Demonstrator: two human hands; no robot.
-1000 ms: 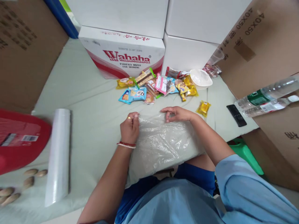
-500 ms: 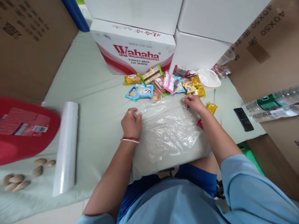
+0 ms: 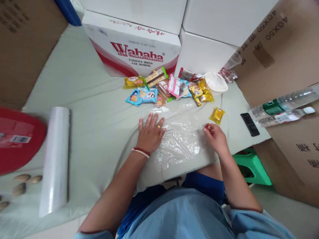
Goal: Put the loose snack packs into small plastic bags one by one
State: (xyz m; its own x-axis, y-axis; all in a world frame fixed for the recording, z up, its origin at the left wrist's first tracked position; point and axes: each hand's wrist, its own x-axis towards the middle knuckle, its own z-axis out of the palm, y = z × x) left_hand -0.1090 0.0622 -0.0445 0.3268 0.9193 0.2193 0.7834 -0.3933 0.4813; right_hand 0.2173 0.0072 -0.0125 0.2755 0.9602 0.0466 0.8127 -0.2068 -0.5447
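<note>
A sheet of clear plastic film point(image 3: 181, 142) lies spread on the cloth-covered table in front of me. My left hand point(image 3: 151, 132) rests flat on its left side, fingers spread. At the film's right edge, my right hand point(image 3: 216, 136) is closed on a small red packet point(image 3: 207, 126), mostly hidden by the fingers. A yellow wrapped snack point(image 3: 217, 115) lies just beyond that hand. Behind the film is a pile of packaged snacks, among them a blue packet point(image 3: 147, 96), a pink and white packet point(image 3: 174, 85) and a wafer bar point(image 3: 156, 78).
A white bowl point(image 3: 216, 83) stands right of the pile, before white boxes and a Wahaha carton point(image 3: 139, 49). A black phone point(image 3: 250, 124) and plastic bottles point(image 3: 284, 103) are at right. On the left lie a film roll point(image 3: 55, 159), a red object point(image 3: 20, 142) and several brown stones point(image 3: 19, 189).
My left hand has flattened onto the film. My right hand has moved from the film's far edge toward me and taken hold of the red packet. The view has shifted right.
</note>
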